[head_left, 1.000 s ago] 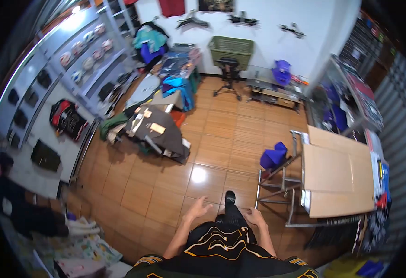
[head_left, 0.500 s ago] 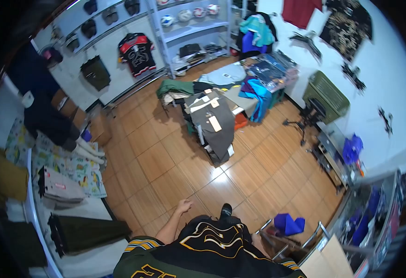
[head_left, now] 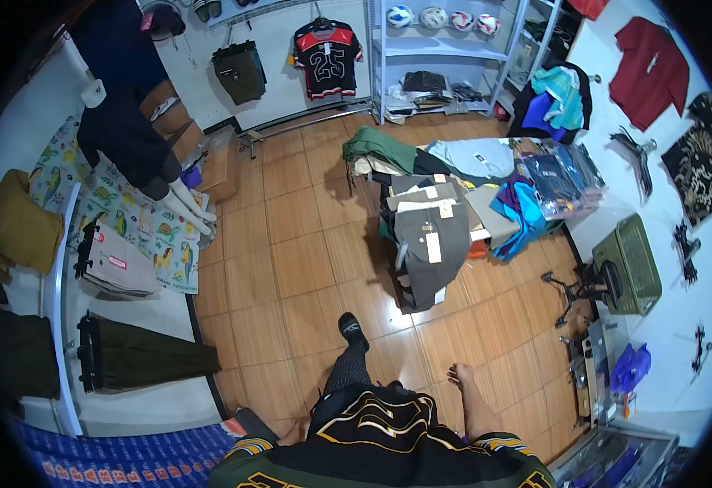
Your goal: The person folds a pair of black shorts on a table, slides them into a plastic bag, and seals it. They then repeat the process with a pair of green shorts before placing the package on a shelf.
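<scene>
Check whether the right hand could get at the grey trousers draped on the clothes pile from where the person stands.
Probably not. The right hand hangs empty at the person's side, and bare floor separates it from the grey trousers. Nothing blocks the way; a step forward looks needed.

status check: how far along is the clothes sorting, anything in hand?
Done: dark green trousers and a beige garment hang at the white counter. In hand: nothing; the right hand is empty, the left hand is mostly hidden. Left: the heap of mixed clothes on the middle table remains unsorted.
</scene>
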Demonstrator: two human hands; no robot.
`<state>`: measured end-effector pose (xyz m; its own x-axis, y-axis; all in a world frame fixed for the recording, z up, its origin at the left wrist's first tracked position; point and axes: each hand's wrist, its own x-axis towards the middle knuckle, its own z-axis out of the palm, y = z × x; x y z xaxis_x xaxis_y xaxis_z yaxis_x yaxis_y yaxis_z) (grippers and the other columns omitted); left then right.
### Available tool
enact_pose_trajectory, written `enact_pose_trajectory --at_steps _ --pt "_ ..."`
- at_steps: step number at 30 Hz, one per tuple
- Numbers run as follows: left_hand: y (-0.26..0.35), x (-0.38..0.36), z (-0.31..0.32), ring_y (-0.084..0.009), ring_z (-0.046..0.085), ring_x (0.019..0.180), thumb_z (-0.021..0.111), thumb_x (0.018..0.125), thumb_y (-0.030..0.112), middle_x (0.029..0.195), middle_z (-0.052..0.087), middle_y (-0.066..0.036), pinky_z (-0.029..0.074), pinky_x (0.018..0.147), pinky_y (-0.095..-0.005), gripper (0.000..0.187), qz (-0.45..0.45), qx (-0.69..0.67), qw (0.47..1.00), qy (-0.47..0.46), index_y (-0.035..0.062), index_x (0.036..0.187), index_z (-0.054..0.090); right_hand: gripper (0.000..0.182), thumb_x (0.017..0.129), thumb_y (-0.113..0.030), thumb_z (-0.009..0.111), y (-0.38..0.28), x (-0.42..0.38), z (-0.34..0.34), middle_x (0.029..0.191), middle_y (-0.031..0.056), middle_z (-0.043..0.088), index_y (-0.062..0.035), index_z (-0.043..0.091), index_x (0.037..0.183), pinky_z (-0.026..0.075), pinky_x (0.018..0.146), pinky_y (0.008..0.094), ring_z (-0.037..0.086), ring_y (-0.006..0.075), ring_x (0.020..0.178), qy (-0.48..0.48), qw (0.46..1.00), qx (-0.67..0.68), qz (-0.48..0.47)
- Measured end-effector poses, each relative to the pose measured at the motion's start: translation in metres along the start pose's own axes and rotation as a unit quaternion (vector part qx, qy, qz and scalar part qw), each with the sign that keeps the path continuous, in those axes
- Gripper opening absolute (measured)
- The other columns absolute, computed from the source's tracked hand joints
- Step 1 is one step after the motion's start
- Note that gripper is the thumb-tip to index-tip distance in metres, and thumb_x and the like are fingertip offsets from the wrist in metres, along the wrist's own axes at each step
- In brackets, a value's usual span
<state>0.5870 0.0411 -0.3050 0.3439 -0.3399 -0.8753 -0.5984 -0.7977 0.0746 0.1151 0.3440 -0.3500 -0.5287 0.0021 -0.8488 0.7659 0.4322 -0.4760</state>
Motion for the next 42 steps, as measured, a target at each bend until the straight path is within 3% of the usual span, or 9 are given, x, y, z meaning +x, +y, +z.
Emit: enact_pose_trajectory --at_steps 11,19,26,28,30,33,35,38,42 --pt "0.307 0.117 -0.012 -0.0141 0.055 0.056 0.06 0.098 0.015 0.07 0.058 0.001 0.042 0.046 -0.0334 0.014 0.218 -0.109 0.964 -0.109 0.0074 0.089 0.066 0.035 0.103 -0.021 0.055 -0.103 0.047 0.17 0.111 0.0138 0.074 -0.0035 0.064 0.132 0.058 0.069 0.047 0.074 0.0283 0.082 -0.041 0.997 -0.017 0.062" --pt "0.555 0.028 -0.029 -0.0171 0.07 0.088 0.074 0.1 0.026 0.11 0.072 -0.008 0.056 0.071 -0.0312 0.04 0.387 -0.132 0.902 -0.14 0.0001 0.13 0.066 0.03 0.101 -0.019 0.055 -0.193 0.091 0.303 0.105 0.0142 0.075 -0.001 0.066 0.123 0.058 0.065 0.0441 0.075 0.0293 0.082 -0.054 0.998 -0.035 0.025" --pt "0.615 0.083 -0.014 -0.0178 0.072 0.086 0.074 0.1 0.031 0.107 0.074 -0.01 0.056 0.067 -0.0305 0.042 0.329 -0.005 0.929 -0.172 0.0016 0.129 0.067 0.024 0.098 -0.016 0.057 -0.331 0.137 0.408 0.092 0.0127 0.075 -0.0007 0.067 0.112 0.055 0.056 0.0399 0.073 0.0266 0.068 -0.021 1.0 -0.001 0.015" --pt "0.623 0.069 -0.032 -0.0163 0.071 0.078 0.071 0.101 0.03 0.098 0.074 -0.008 0.053 0.06 -0.03 0.03 0.261 0.022 0.956 -0.131 0.004 0.116 0.071 0.016 0.093 -0.012 0.058 -0.368 0.154 0.439 0.071 0.0111 0.071 -0.0016 0.071 0.093 0.046 0.046 0.0383 0.067 0.0247 0.053 0.01 1.0 0.023 0.012" --pt "0.619 0.111 -0.047 -0.0162 0.068 0.072 0.068 0.101 0.027 0.089 0.072 -0.007 0.05 0.055 -0.03 0.022 0.142 0.078 0.976 -0.142 0.0056 0.105 0.072 0.02 0.092 -0.012 0.058 -0.426 0.16 0.47 0.072 0.0122 0.072 -0.001 0.073 0.099 0.046 0.045 0.0376 0.066 0.0242 0.051 0.038 0.999 -0.037 -0.013" --pt "0.608 0.146 -0.076 -0.0178 0.066 0.074 0.066 0.103 0.024 0.092 0.069 -0.009 0.05 0.058 -0.0315 0.02 0.295 0.192 0.919 -0.177 0.0052 0.11 0.069 0.027 0.092 -0.015 0.06 -0.485 0.201 0.518 0.074 0.0131 0.073 0.0003 0.074 0.11 0.047 0.045 0.0371 0.066 0.0234 0.053 0.053 0.994 -0.076 -0.053" --pt "0.618 0.14 -0.085 -0.0194 0.067 0.078 0.065 0.104 0.024 0.098 0.069 -0.01 0.054 0.064 -0.0329 0.024 0.112 0.057 0.977 -0.173 0.0034 0.115 0.068 0.022 0.094 -0.02 0.06 -0.506 0.263 0.552 0.073 0.011 0.07 -0.0006 0.071 0.099 0.048 0.046 0.0351 0.064 0.0217 0.052 -0.024 0.989 -0.087 -0.116" --pt "0.643 0.106 -0.087 -0.0223 0.068 0.084 0.062 0.106 0.025 0.107 0.068 -0.012 0.058 0.077 -0.0353 0.03 0.051 -0.133 0.983 -0.119 -0.0002 0.122 0.065 0.021 0.091 -0.01 0.056 -0.591 0.222 0.596 0.076 0.0145 0.073 0.0037 0.073 0.092 0.051 0.048 0.0338 0.071 0.0229 0.06 -0.067 0.993 -0.04 -0.088" --pt "0.72 0.052 -0.084 -0.0217 0.068 0.082 0.063 0.106 0.025 0.108 0.069 -0.011 0.06 0.074 -0.0323 0.031 0.035 -0.081 0.995 -0.041 0.0016 0.126 0.065 0.033 0.098 -0.013 0.06 -0.665 0.218 0.652 0.107 0.0134 0.076 0.0014 0.064 0.128 0.061 0.071 0.0412 0.076 0.0264 0.084 -0.123 0.992 -0.031 -0.004"
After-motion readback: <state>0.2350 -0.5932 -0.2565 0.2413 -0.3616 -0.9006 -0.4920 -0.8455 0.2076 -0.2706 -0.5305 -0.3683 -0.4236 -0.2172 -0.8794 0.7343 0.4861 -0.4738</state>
